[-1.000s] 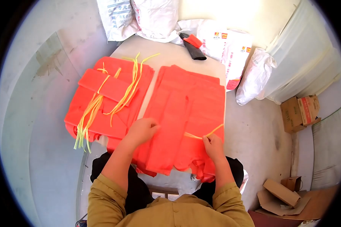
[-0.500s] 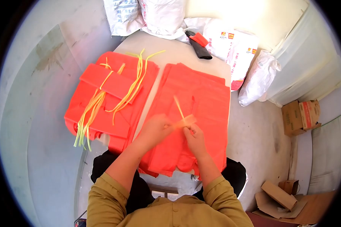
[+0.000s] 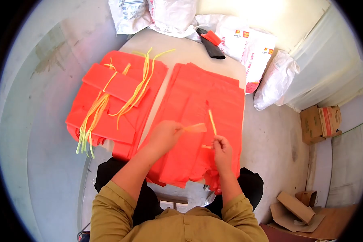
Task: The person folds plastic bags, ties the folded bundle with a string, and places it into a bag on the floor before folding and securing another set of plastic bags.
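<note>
A stack of flat red sheets (image 3: 181,101) lies on the right side of the pale table. Over its middle, my left hand (image 3: 166,135) pinches the end of a yellowish-orange strip (image 3: 195,128) that spreads wide towards the right. My right hand (image 3: 222,151) is closed on a thin yellow ribbon (image 3: 212,122), which sticks up from the fingers; a short end shows on their left. On the left, a second red stack (image 3: 109,121) carries a folded red bundle (image 3: 113,82) and several loose yellow ribbons (image 3: 93,117).
A black roll with a red piece (image 3: 213,46) lies at the table's (image 3: 165,44) back edge. White sacks (image 3: 171,16) stand behind it, and another sack (image 3: 276,80) is at the right. Cardboard boxes (image 3: 319,124) and flattened cardboard (image 3: 296,213) are on the floor.
My right hand has come inward from the stack's right side with the ribbon. My left hand, earlier empty, now holds a strip. The hands met near the middle and have since moved slightly apart.
</note>
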Demonstrator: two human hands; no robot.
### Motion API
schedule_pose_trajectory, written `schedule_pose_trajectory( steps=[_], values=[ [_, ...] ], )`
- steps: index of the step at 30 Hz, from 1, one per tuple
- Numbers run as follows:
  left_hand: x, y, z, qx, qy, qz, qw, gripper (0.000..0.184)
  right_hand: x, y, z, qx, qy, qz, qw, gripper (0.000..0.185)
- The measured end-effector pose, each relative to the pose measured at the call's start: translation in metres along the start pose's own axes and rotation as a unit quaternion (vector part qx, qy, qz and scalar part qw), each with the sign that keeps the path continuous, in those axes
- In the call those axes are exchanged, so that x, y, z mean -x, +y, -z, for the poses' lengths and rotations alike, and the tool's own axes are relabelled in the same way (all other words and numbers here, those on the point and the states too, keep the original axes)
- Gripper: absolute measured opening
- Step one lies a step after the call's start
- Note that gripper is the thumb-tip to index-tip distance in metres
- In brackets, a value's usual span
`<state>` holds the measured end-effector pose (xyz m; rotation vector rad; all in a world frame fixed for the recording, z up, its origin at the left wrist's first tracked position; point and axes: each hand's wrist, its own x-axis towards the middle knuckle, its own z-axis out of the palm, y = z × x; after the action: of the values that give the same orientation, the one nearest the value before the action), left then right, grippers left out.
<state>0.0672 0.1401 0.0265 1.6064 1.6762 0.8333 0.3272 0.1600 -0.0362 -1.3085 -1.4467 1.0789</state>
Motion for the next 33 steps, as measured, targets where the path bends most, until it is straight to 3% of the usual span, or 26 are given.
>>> schedule_pose_trajectory(
  steps=[4, 7, 10, 13, 16, 18, 21, 24, 27, 30, 33],
  values=[
    [-0.005, -0.026, -0.023, 0.079, 0.012, -0.062, 0.995, 0.017, -0.014, -0.011, -0.03, 0.092, -0.092, 0.151, 0.98, 0.017],
    [-0.002, -0.012, -0.019, 0.298, -0.045, 0.013, 0.953, 0.017, -0.013, -0.039, -0.053, 0.082, -0.174, 0.174, 0.966, 0.02],
    [-0.002, -0.007, -0.01, 0.392, -0.067, 0.076, 0.914, 0.019, -0.009, -0.04, -0.064, 0.144, -0.176, 0.193, 0.954, 0.023],
    [-0.002, -0.007, -0.008, 0.272, -0.025, 0.082, 0.958, 0.016, -0.005, -0.047, -0.068, 0.212, -0.134, 0.285, 0.925, 0.023],
    [-0.002, -0.007, -0.012, -0.05, 0.005, -0.026, 0.998, 0.012, -0.006, -0.049, -0.068, 0.312, -0.092, 0.34, 0.883, 0.021],
    [0.002, -0.001, -0.007, -0.082, 0.01, -0.101, 0.991, 0.011, -0.01, -0.047, -0.07, 0.332, -0.044, 0.359, 0.871, 0.02],
    [0.005, -0.001, -0.006, -0.082, 0.034, -0.151, 0.985, 0.013, -0.016, -0.043, -0.062, 0.349, -0.055, 0.312, 0.882, 0.02],
    [0.005, -0.006, -0.007, -0.054, 0.045, -0.164, 0.984, 0.013, -0.023, -0.048, -0.051, 0.297, -0.143, 0.31, 0.892, 0.011],
    [0.003, -0.005, -0.008, -0.024, 0.038, -0.163, 0.986, 0.011, -0.023, -0.05, -0.046, 0.071, -0.298, 0.106, 0.946, 0.006],
    [0.0, -0.009, -0.012, -0.004, 0.051, -0.172, 0.984, 0.009, -0.018, -0.068, -0.046, 0.122, -0.282, 0.041, 0.951, 0.006],
    [-0.002, -0.011, -0.011, -0.057, 0.054, -0.176, 0.981, 0.007, -0.019, -0.062, -0.047, 0.238, -0.228, 0.115, 0.937, 0.014]
  ],
)
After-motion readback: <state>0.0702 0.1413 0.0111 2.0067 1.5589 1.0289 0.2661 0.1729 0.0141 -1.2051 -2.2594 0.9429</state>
